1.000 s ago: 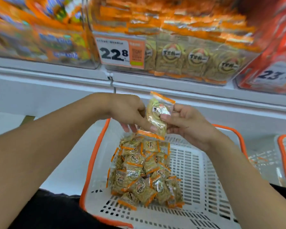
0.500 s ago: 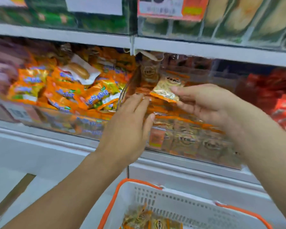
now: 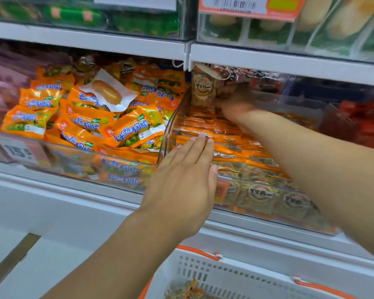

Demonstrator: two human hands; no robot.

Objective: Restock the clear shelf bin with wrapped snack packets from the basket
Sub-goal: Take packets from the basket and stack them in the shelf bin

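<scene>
The clear shelf bin (image 3: 274, 214) holds rows of tan snack packets (image 3: 259, 194) with orange edges. My right hand (image 3: 235, 102) reaches deep into the back of the bin, in shadow, with its fingers on one snack packet (image 3: 203, 89) that stands upright against the bin's left wall. My left hand (image 3: 186, 178) lies flat and open against the bin's front left corner, fingers together, holding nothing. Below, the white basket (image 3: 229, 275) with an orange rim shows a few more packets (image 3: 181, 291) at the frame's bottom edge.
The bin to the left is full of orange-and-green packets (image 3: 127, 130), with a white sausage packet (image 3: 108, 93) on top. Red packets (image 3: 367, 124) fill the bin on the right. The upper shelf edge (image 3: 289, 59) hangs low over the bin's opening.
My right hand has carried the packet from the bin's front to its back left corner. My left hand has moved from the rim to lie flat on the front. The view rose from the basket.
</scene>
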